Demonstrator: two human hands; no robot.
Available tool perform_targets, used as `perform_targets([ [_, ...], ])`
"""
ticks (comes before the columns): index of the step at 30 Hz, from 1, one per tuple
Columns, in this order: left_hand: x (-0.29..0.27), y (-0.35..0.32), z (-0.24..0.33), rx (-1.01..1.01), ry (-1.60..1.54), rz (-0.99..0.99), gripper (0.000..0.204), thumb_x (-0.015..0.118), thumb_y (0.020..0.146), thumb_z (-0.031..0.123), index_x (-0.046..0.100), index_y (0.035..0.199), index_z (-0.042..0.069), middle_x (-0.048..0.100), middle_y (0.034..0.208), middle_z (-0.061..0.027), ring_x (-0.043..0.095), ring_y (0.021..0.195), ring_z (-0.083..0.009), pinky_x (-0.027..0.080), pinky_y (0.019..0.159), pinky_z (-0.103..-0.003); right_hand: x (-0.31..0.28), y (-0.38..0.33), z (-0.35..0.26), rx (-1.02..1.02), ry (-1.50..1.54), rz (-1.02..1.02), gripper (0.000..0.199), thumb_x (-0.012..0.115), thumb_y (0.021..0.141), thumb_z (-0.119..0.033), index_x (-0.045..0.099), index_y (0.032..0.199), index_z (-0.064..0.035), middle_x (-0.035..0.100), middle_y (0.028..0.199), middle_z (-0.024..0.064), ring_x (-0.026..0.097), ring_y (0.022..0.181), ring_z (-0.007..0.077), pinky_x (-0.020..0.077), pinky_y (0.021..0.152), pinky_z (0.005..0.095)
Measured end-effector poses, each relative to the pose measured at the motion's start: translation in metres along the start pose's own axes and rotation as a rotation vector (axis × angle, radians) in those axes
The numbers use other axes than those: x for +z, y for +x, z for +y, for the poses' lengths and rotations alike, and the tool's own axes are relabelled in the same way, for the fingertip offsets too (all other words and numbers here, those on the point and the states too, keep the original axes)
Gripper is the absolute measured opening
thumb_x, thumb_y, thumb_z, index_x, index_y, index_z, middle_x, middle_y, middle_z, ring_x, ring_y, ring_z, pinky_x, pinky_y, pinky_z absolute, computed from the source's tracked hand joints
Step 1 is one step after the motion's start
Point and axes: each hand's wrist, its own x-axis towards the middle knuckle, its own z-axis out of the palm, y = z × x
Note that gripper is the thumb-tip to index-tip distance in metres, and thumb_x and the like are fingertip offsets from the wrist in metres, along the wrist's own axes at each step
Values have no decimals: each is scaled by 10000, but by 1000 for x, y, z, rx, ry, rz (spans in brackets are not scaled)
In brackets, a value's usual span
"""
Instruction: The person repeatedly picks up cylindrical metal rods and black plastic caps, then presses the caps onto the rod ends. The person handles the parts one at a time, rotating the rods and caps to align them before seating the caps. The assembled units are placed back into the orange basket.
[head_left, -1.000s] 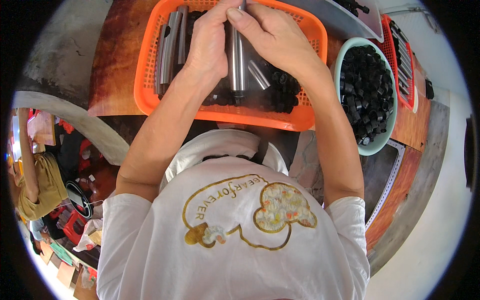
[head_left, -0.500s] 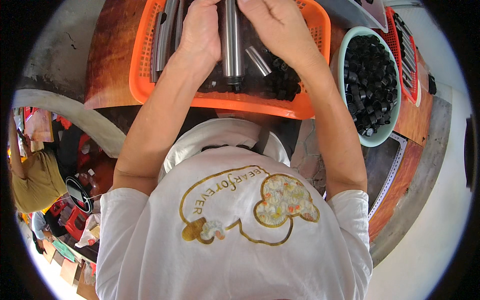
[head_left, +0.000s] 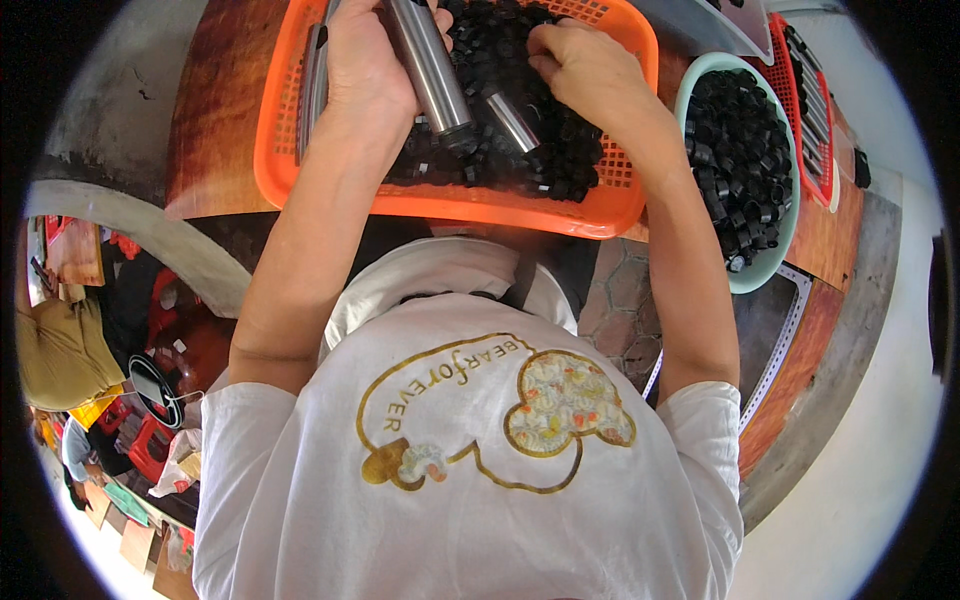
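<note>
Since the earlier frame, the right hand [head_left: 585,65] has been lifted off the metal tube [head_left: 428,65] and moved to the heap of small black caps [head_left: 520,150] in the orange basket [head_left: 440,205], while the tube has been tilted so that its lower end points down toward the heap. That tube is gripped by the left hand [head_left: 365,60], fingers clenched round its upper part, and a black cap appears already seated on its lower end (this is a judgement; the end is small in view). The right fingers are curled down among the caps; whether one is pinched cannot be told. A second, shorter tube [head_left: 512,120] lies on the heap. A teal bowl [head_left: 765,270] of more caps stands just beside the basket. The step in hand is judged to be capping tubes; a fresh cap must be picked and aligned squarely with an open tube end.
</note>
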Motion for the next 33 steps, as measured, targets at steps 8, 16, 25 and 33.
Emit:
perform_targets([
  [8, 1, -2, -1, -26, 5, -33, 412, 634, 993, 492, 664, 861, 104, 579, 637, -5, 552, 540, -161, 425, 466, -279, 9, 9, -7, 42, 24, 3, 247, 676, 942, -225, 688, 1146, -87, 707, 1136, 156, 675, 1089, 362, 542, 884, 520],
  [16, 1, 0, -4, -73, -11, -48, 415, 647, 982, 494, 665, 855, 100, 572, 627, -9, 551, 534, -170, 418, 463, -288, 1, 22, -15, 53, -38, -118, 186, 662, 928, -215, 692, 1009, -50, 731, 950, 181, 697, 990, 397, 542, 825, 547],
  [25, 1, -4, -5, -91, -13, -35, 427, 636, 988, 492, 686, 880, 82, 571, 627, -7, 548, 549, -170, 423, 489, -291, -25, 3, -11, 77, 468, -43, 190, 652, 978, -197, 641, 994, -8, 715, 904, 113, 698, 788, 236, 543, 680, 377],
  [33, -1, -1, -8, -166, -3, -130, 407, 627, 992, 486, 692, 905, 94, 580, 629, -3, 539, 532, -164, 417, 477, -285, -49, -4, -31, -39, 878, 77, 149, 633, 1036, -171, 670, 1062, -30, 661, 851, -11, 553, 677, 48, 466, 599, 220],
])
